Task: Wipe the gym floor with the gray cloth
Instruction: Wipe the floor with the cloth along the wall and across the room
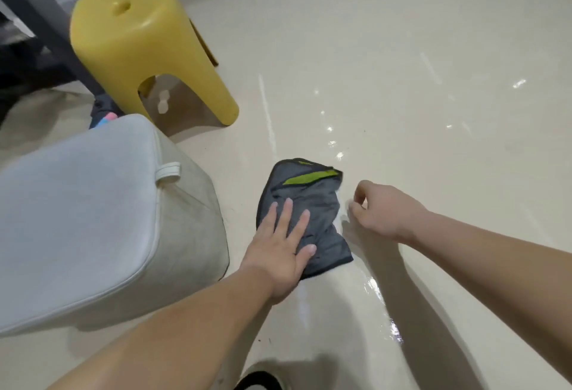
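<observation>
The gray cloth point(312, 200), with a dark border and a green stripe near its far edge, lies crumpled on the glossy cream floor point(418, 95). My left hand point(283, 250) presses flat on the cloth's near-left part, fingers straight and spread. My right hand point(382, 213) hovers just right of the cloth with its fingers curled, holding nothing and not touching the cloth.
A pale padded stool point(93, 219) stands close on the left of the cloth. Behind it is a yellow plastic stool point(139, 43), with dark frame bars point(46, 18) at the far left. A shoe tip point(263, 382) shows at the bottom edge. Wet streaks shine on the floor.
</observation>
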### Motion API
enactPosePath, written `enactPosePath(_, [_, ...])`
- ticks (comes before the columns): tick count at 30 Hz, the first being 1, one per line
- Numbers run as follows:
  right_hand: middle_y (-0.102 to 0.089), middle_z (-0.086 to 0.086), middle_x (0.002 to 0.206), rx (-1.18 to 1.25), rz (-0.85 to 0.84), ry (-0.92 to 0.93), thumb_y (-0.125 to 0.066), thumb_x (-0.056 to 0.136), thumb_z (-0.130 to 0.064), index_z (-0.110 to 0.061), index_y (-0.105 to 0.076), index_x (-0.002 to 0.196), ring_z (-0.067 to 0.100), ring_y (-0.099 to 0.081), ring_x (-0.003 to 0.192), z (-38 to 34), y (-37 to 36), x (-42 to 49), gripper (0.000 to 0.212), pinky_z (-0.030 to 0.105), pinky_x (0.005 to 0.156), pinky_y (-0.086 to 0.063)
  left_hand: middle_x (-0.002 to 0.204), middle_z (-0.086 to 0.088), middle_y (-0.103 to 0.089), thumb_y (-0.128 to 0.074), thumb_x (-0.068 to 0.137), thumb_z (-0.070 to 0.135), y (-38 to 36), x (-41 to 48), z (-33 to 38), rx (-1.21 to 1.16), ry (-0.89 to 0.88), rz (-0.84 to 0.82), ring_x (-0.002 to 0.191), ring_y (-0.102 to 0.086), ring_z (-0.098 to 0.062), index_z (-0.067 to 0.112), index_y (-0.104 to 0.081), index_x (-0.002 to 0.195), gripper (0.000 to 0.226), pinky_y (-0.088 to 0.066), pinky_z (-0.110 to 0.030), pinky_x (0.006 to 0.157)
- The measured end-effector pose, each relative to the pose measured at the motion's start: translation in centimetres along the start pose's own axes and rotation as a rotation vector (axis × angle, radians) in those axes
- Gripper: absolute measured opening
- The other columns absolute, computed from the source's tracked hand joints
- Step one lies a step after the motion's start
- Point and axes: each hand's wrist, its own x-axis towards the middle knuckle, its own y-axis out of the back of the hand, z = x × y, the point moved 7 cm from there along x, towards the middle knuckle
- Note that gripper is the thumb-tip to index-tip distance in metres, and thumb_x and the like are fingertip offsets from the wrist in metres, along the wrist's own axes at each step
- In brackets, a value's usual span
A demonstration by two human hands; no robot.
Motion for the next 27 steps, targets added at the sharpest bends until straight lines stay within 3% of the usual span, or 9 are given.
enactPosePath(3, [-0.061,-0.006,0.083,0.037,0.027,0.055,-0.046,0.099,-0.039,-0.024,-0.054,0.101,0.019,-0.061,0.079,-1.9,-0.9,-0.3,0.017,0.034,0.066,-0.046,0.164,-0.010,0.033,0.007,0.099,0.063,-1.8,-2.9,0.1,-0.171,0.172,0.064,0.148,0.035,-0.034,0.028,0.021,0.158,0.070,0.006,-0.051,0.125])
enactPosePath(5, [-0.064,-0.006,0.085,0.027,0.045,0.090,-0.045,0.099,-0.039,-0.025,-0.053,0.099,0.020,-0.062,0.080,-2.6,-1.7,-0.5,0.016,0.034,0.065,-0.045,0.167,-0.014,0.021,0.007,0.098,0.063,-2.7,-4.9,1.5,-0.205,0.199,0.104,0.152,0.024,-0.040,0.022,0.007,0.162,0.075,0.002,-0.055,0.122])
enactPosePath(8, [-0.066,-0.005,0.090,0.026,0.084,0.101,-0.042,0.101,-0.041,-0.025,-0.052,0.100,0.023,-0.062,0.085,-2.5,-2.1,-0.6,0.019,0.034,0.068,-0.045,0.169,-0.021,-0.008,-0.019,0.102,0.061,-4.1,-6.8,3.7,-0.167,0.142,0.086,0.153,-0.003,-0.049,0.017,-0.021,0.162,0.074,-0.009,-0.057,0.118])
enactPosePath(10, [-0.067,-0.004,0.091,0.027,0.108,0.076,-0.039,0.102,-0.045,-0.024,-0.053,0.101,0.025,-0.063,0.086,-1.7,-1.6,-0.4,0.025,0.035,0.069,-0.046,0.168,-0.020,-0.016,-0.034,0.099,0.061,-4.4,-6.7,4.4,-0.147,0.121,0.117,0.153,-0.012,-0.048,0.018,-0.029,0.160,0.075,-0.012,-0.057,0.116])
enactPosePath(13, [-0.067,-0.004,0.088,0.010,0.141,0.044,-0.037,0.103,-0.049,-0.023,-0.053,0.102,0.026,-0.063,0.084,0.1,-0.6,-0.2,0.031,0.036,0.070,-0.048,0.169,-0.019,-0.008,-0.032,0.099,0.061,-3.7,-4.9,5.1,-0.125,0.022,0.144,0.154,-0.003,-0.048,0.019,-0.021,0.162,0.077,-0.006,-0.056,0.118])
enactPosePath(17, [-0.062,-0.007,0.076,0.059,0.207,-0.074,-0.031,0.104,-0.055,-0.021,-0.054,0.098,0.026,-0.061,0.080,4.6,1.5,-1.6,0.042,0.035,0.066,-0.042,0.167,-0.017,0.023,-0.017,0.101,0.061,-1.1,-0.9,8.2,-0.168,-0.128,0.125,0.150,0.018,-0.047,0.019,0.009,0.162,0.078,0.013,-0.055,0.121])
enactPosePath(22, [-0.063,-0.003,0.080,0.134,0.284,-0.359,-0.028,0.104,-0.058,-0.020,-0.053,0.094,0.026,-0.061,0.081,14.0,3.1,-8.5,0.047,0.037,0.071,-0.047,0.168,-0.024,0.002,-0.023,0.101,0.058,0.8,2.5,18.4,-0.140,-0.413,0.174,0.150,0.001,-0.052,0.014,-0.010,0.163,0.077,0.001,-0.059,0.123])
enactPosePath(25, [-0.063,-0.003,0.082,0.115,0.269,-0.571,-0.024,0.103,-0.062,-0.021,-0.052,0.091,0.024,-0.060,0.081,19.6,3.2,-15.2,0.051,0.037,0.070,-0.044,0.167,-0.020,0.018,-0.019,0.103,0.058,0.7,2.2,26.6,-0.106,-0.605,0.145,0.150,0.015,-0.050,0.016,0.003,0.163,0.077,0.011,-0.058,0.122])
enactPosePath(27, [-0.062,-0.001,0.085,0.115,0.205,-0.708,-0.020,0.102,-0.063,-0.020,-0.050,0.087,0.023,-0.060,0.083,22.4,2.9,-19.7,0.055,0.039,0.074,-0.045,0.167,-0.020,0.018,-0.021,0.103,0.058,0.3,0.9,31.3,-0.072,-0.724,0.132,0.150,0.016,-0.050,0.016,0.003,0.163,0.077,0.010,-0.058,0.122])
